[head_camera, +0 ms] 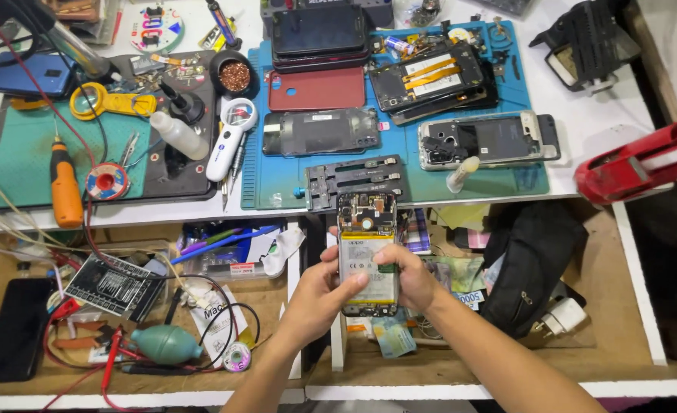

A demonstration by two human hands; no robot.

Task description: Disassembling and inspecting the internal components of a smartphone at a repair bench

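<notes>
Head view. The person holds an opened phone [367, 254] upright in both hands, below the front edge of the white tabletop [598, 115] and above the open drawer [629, 306]. The phone's back cover is off: circuit board at its 12 o'clock end, battery across the middle.

Left hand [317, 294]: grip clenched on the phone's left edge, thumb laid across the lower battery face.

Right hand [411, 277]: grip clenched on the phone's right edge, thumb resting on the battery near a small green tab.

Surroundings, taken from the phone:
- 12 o'clock, just beyond it: a dark metal fixture [354, 182] on the blue mat [273, 183].
- 12 o'clock, farther: a grey phone shell [319, 131], a red cover [317, 89] and a stack of phones [319, 34].
- 1 o'clock: a stripped phone [488, 139] with a white tube [462, 174] at its near edge; behind these, an open phone with orange flex cables [429, 76].
- 10 o'clock: a white handheld magnifier [231, 138], a clear squeeze bottle [178, 134], a solder spool [107, 182] and an orange screwdriver [65, 187] on the green mat [25, 160].
- 3 o'clock: a black pouch [533, 260] and a white charger plug [564, 315] in the drawer.
- 8 o'clock: a teal rubber blower [166, 344] among red and black leads.
- 9 o'clock, well apart: a black phone [17, 329] lying flat.
- 2 o'clock, at the tabletop's far edge: a red clamp-like tool [644, 160].
</notes>
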